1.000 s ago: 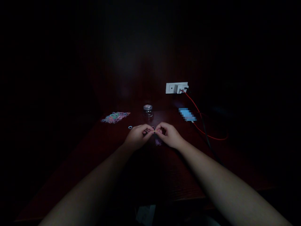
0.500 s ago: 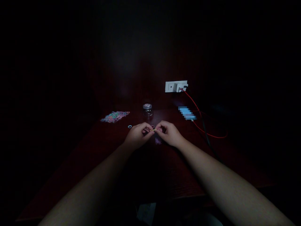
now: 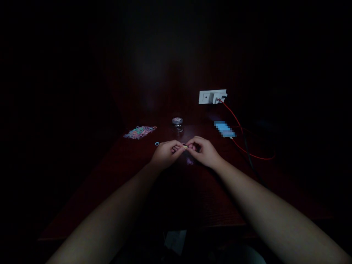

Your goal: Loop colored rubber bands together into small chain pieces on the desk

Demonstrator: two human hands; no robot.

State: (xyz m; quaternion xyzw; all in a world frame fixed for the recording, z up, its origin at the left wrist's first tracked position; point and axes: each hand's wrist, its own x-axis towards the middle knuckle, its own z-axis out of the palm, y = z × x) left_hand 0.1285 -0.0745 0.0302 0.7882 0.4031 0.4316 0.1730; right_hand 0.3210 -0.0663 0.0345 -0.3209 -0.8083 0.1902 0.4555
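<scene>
A small yellow hair tie point(image 3: 185, 147) is pinched between the fingertips of both hands, above the middle of the table. My left hand point(image 3: 165, 154) holds its left end between thumb and index finger, the other fingers curled. From the other side my right hand point(image 3: 205, 153) grips it the same way, and the fingertips of the two hands nearly meet. A pinkish band shows partly behind the fingertips. Just below the hands lies a small purple bunch of strands point(image 3: 189, 161). A single light-blue hair tie point(image 3: 157, 144) rests beside my left hand.
A pile of coloured hair ties point(image 3: 139, 132) lies at the back left of the dark red table point(image 3: 110, 187). A clear lidded jar point(image 3: 177, 125) stands behind the hands. At right is a pixelated phone-like device point(image 3: 224, 129) with a red cable point(image 3: 253, 156) running to a wall socket point(image 3: 205, 97).
The view has shifted slightly, so everything sits a little further right and higher. The fingertips have drawn closer together, and less of the yellow hair tie's length shows between them.
</scene>
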